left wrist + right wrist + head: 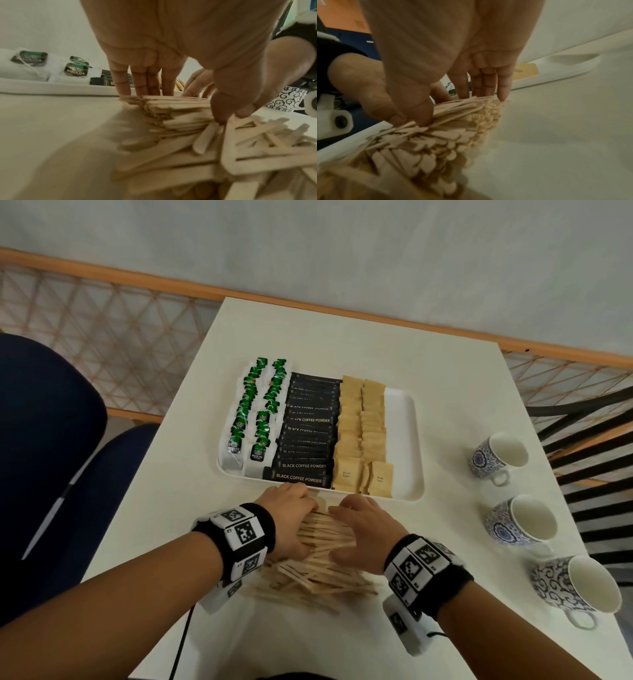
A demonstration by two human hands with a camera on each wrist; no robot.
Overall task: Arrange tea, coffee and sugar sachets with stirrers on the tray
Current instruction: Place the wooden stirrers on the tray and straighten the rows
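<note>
Café-like setting: sachet tray [409, 440], teacups [498, 457]

Wooden stirrers [322, 546]: pale flat sticks, heaped on the table, a squared bundle pressed between both hands | white tray [409, 440]: just beyond the fingertips | green tea sachets [251, 412], black coffee sachets [306, 433], brown sugar sachets [363, 429]: rows left to right.

Three patterned cups [520, 522] line the white table [342, 337] beside blue chairs [48, 419].
</note>
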